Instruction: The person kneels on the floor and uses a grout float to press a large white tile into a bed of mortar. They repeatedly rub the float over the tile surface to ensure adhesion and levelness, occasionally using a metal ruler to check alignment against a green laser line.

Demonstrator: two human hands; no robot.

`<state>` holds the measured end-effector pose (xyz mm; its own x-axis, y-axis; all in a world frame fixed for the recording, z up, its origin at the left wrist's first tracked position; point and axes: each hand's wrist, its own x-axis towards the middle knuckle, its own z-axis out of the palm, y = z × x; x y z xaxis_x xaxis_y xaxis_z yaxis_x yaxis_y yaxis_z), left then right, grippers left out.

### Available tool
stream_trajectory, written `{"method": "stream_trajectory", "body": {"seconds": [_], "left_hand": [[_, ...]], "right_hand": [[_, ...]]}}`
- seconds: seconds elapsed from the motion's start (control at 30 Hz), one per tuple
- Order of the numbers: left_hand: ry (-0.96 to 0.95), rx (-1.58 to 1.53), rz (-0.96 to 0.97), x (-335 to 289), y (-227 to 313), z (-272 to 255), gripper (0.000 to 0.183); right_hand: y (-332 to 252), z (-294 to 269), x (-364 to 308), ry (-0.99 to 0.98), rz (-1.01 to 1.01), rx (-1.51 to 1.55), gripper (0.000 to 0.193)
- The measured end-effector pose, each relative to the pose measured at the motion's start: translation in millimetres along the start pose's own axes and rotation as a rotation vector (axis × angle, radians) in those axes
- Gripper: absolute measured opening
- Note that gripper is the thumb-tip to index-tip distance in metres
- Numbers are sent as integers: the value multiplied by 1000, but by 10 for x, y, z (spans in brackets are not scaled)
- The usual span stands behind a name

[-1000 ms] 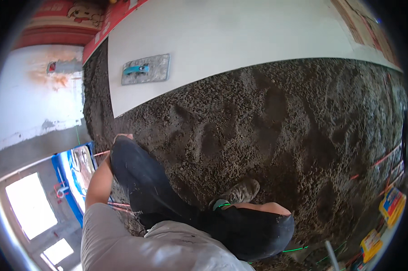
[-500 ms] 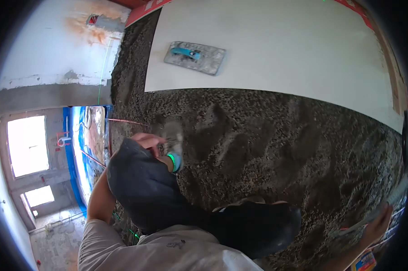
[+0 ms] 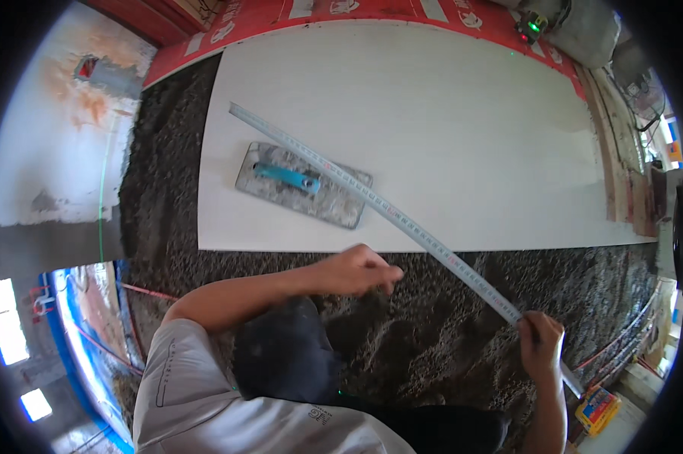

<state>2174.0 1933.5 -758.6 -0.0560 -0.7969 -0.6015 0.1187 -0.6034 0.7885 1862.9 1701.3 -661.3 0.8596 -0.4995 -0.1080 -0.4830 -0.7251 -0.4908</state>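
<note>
A long silvery ruler [image 3: 424,236] with printed markings is held in my right hand [image 3: 542,337], its fingers wrapped round it near the lower end. The ruler slants up to the left over a large white tile [image 3: 477,136] and crosses above a grey-smeared hand float [image 3: 326,206] with a blue handle, which lies on the tile. My left hand [image 3: 360,270] hovers by the tile's near edge, fingers curled in, with nothing visible in them. It is apart from the ruler.
Dark, lumpy mortar [image 3: 424,318] spreads in front of the tile and along its left side. Red printed sheeting [image 3: 387,9] borders the far edge. A small device [image 3: 533,29] with a green light stands at the far right. A yellow-and-red package [image 3: 597,408] lies at the lower right.
My right hand has brought the ruler in from the right edge, across the tile. My left hand has moved from beside my shoe to the tile's near edge. The view has shifted.
</note>
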Motion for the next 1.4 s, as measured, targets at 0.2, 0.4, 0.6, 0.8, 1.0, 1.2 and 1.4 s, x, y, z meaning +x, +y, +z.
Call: {"method": "stream_trajectory", "body": {"seconds": [0.2, 0.4, 0.6, 0.8, 1.0, 1.2, 1.4], "left_hand": [[-264, -28, 308, 178, 96, -492, 54], [-199, -61, 350, -66, -21, -1088, 60], [494, -670, 743, -218, -192, -931, 41], [1225, -320, 455, -2122, -906, -1022, 39], [2361, -50, 242, -4527, -541, -503, 53], [2058, 665, -394, -4681, -297, -719, 44], [2025, 463, -33, -4081, -408, -1041, 58]], "right_hand": [[-794, 209, 785, -98, 4, -57, 18], [-1583, 599, 1746, -159, -187, -18, 25], [-2160, 1571, 2329, -159, -455, 255, 32], [-2574, 2374, 2707, -327, -624, 680, 47], [-2198, 3899, 3240, -288, -336, 150, 49], [-1911, 3898, 3060, -227, -385, 122, 38], [-1137, 3557, 2685, -166, -340, 173, 32]]}}
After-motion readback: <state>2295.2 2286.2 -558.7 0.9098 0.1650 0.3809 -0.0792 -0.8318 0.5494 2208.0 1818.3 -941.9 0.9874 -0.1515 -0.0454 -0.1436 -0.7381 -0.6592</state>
